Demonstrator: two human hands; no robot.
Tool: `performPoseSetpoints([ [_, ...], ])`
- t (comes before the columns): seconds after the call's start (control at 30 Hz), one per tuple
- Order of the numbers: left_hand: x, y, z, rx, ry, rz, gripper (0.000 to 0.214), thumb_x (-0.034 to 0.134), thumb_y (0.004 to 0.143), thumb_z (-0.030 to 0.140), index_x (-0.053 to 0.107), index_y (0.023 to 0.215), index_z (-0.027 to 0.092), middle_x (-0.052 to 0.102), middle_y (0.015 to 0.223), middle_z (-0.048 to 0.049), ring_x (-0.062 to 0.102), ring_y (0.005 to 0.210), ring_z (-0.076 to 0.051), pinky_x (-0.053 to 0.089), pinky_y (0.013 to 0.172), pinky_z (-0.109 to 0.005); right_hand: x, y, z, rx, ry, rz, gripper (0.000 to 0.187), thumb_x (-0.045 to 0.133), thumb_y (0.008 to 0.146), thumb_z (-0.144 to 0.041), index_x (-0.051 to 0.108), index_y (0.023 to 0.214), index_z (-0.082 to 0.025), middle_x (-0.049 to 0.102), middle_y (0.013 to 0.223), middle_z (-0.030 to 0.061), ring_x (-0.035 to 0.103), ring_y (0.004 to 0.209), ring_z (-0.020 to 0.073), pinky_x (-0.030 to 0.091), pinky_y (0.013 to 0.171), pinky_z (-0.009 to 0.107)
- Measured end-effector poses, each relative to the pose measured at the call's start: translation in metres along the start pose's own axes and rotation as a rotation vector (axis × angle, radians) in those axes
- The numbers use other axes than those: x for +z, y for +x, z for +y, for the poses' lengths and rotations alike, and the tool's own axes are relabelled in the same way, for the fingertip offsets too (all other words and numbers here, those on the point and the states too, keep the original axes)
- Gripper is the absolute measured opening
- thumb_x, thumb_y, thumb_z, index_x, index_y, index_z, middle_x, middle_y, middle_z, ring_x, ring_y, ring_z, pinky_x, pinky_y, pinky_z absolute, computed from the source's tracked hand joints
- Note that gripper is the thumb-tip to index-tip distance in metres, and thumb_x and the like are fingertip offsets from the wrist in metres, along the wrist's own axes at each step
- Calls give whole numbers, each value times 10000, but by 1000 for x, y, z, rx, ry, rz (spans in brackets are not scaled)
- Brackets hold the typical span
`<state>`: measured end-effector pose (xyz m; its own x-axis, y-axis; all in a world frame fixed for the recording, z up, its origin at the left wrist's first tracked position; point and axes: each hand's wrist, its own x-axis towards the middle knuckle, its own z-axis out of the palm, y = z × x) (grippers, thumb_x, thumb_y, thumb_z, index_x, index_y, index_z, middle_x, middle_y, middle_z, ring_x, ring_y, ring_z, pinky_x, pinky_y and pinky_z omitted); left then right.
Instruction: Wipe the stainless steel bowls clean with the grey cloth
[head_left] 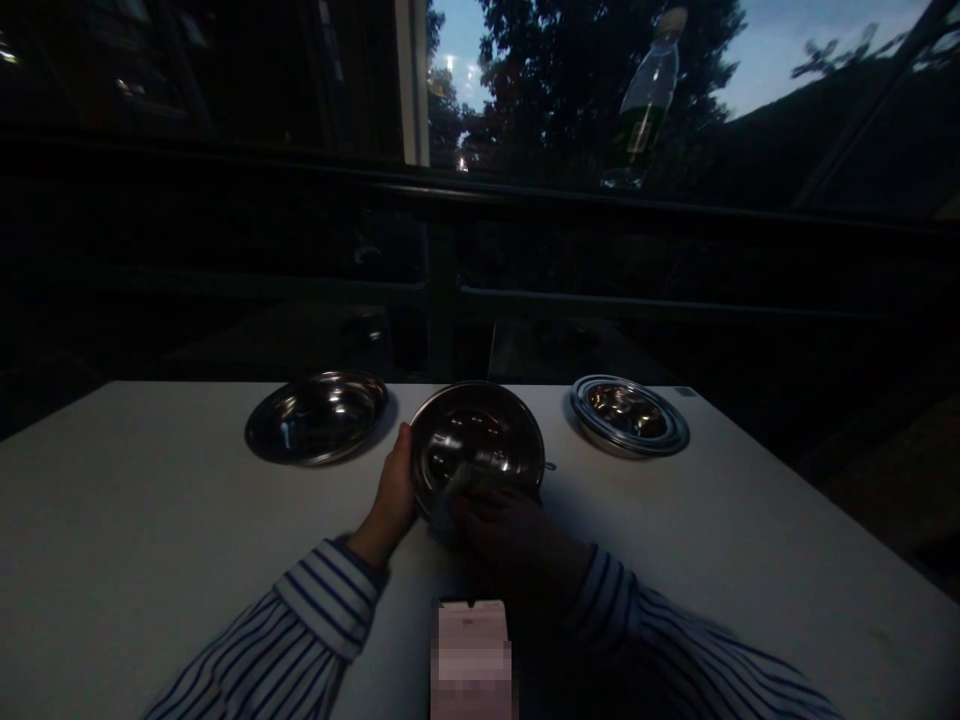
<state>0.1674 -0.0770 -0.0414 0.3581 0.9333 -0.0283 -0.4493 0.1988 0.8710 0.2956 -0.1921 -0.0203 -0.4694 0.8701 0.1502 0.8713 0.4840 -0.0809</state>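
Observation:
A steel bowl (480, 430) stands tilted toward me at the middle of the white table (150, 520). My left hand (391, 500) is closed round its left rim, thumb up along the edge. My right hand (510, 530), in shadow, is closed on a grey cloth (459, 485) pressed into the bowl's near side. Both sleeves are white with dark stripes.
A steel plate (316, 417) lies left of the bowl and a smaller rimmed steel plate (628, 414) lies to its right. A phone (474, 655) sits at the near edge. A bottle (643, 100) shows in the window beyond a dark railing.

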Motion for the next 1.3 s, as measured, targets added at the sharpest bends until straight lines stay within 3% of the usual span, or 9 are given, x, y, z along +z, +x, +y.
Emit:
performPoseSetpoints([
  [0.13,6,-4,6,7,-23,6,537,531,693,610,681,899,138,728,853,-67,616,972,-259,411,919,-375,10,8,-3,-21,46,46,484,403,893,-297,350,1317,-69,478,1288,178,396,1216,254,403,916,417],
  [0.37,5,-5,12,-68,-10,16,533,546,690,599,673,931,141,727,859,-81,611,983,-282,413,922,-410,-17,-9,3,84,-22,-100,378,488,832,-204,514,1199,-120,587,1165,136,514,1096,253,391,910,423],
  [0.5,10,-7,16,-127,-55,33,529,498,710,620,687,884,158,728,868,-80,582,1042,-290,396,949,-407,-14,-7,4,58,-64,-49,362,435,858,-173,500,1207,-97,585,1163,148,505,1106,248,376,922,428],
  [0.6,11,-9,15,-147,-70,-27,558,486,707,635,680,935,164,719,932,-83,547,1097,-290,370,977,-407,-5,-3,5,43,-71,-4,366,421,868,-172,479,1220,-91,592,1148,152,509,1096,244,359,939,442],
  [0.73,13,-11,8,-141,-83,-98,551,475,721,630,669,973,180,713,966,-79,541,1109,-278,354,993,-404,4,1,5,31,-31,5,404,413,875,-206,436,1260,-90,554,1214,143,488,1116,259,368,930,447],
  [0.9,17,-12,7,-103,-101,-60,563,470,727,624,667,966,155,716,949,-79,578,1054,-273,373,977,-390,10,2,-1,-23,30,40,533,419,868,-220,282,1356,-56,423,1345,154,362,1238,256,352,964,419],
  [1.13,13,-9,10,-79,-75,-31,578,499,709,625,670,954,130,724,865,-92,595,1014,-280,391,947,-408,-13,-8,12,69,35,-97,380,462,846,-244,513,1208,-141,565,1213,114,481,1139,260,372,923,434],
  [1.2,13,-9,9,-78,-90,-15,562,500,710,621,676,921,131,725,843,-90,601,1001,-278,389,946,-414,-12,-6,12,57,31,-107,393,467,840,-228,501,1223,-146,568,1209,112,473,1146,265,370,920,438],
  [1.3,17,-11,10,-58,-123,6,525,503,720,602,686,876,135,726,821,-77,603,998,-267,386,953,-399,0,2,4,9,33,-18,479,454,854,-252,390,1311,-122,487,1298,126,394,1213,275,354,946,446],
])
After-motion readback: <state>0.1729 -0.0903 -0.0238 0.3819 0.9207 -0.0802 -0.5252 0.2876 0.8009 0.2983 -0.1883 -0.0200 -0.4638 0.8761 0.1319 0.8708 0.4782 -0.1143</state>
